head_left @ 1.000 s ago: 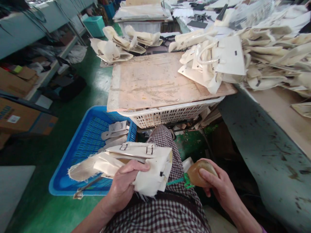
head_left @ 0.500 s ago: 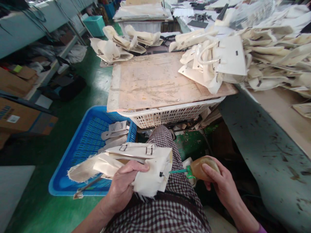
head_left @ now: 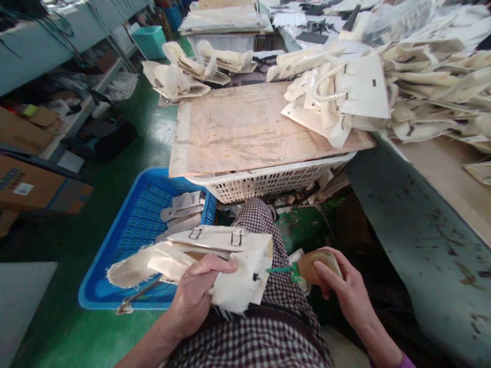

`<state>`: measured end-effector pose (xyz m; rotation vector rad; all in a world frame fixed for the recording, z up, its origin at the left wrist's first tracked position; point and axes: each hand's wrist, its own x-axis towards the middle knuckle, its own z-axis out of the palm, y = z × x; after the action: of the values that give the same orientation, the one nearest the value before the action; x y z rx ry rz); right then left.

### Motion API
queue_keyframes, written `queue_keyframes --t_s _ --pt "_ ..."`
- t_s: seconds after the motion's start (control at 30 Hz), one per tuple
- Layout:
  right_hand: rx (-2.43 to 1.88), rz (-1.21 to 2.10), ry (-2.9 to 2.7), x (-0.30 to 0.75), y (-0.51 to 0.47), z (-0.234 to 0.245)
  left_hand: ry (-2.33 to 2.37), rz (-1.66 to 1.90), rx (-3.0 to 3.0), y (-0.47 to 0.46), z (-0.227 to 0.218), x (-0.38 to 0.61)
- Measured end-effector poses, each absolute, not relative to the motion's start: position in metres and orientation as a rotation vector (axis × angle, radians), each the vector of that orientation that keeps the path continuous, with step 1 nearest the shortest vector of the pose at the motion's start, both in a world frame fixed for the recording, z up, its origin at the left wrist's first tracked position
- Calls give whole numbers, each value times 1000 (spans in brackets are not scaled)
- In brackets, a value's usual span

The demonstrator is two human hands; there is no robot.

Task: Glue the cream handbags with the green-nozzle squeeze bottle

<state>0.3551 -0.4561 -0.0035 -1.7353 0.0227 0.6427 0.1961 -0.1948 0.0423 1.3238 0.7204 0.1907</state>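
Note:
My left hand (head_left: pixel 195 291) grips a cream cloth bag piece (head_left: pixel 226 255) with two metal buckles and a frayed flap, held over my lap in checked cloth. My right hand (head_left: pixel 345 289) holds a brown squeeze bottle (head_left: pixel 312 266) with a green nozzle. The nozzle tip points left and touches the right edge of the bag piece.
A blue crate (head_left: pixel 126 245) with a few cream parts stands on the green floor at my left. Ahead, a worn board (head_left: pixel 245 128) lies on a white basket (head_left: pixel 264 181). Several cream bags (head_left: pixel 364 92) pile on the table at right. Cardboard boxes (head_left: pixel 26 179) sit far left.
My right hand has brought the bottle a little up and left, so its green nozzle now meets the bag piece's edge. The left hand has stayed still.

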Motion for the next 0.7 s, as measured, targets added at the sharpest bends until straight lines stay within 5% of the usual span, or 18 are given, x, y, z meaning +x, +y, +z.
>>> queue_keyframes --t_s 0.7 --pt "-1907 473 -98 354 -462 -20 689 184 1260 -192 36 195"
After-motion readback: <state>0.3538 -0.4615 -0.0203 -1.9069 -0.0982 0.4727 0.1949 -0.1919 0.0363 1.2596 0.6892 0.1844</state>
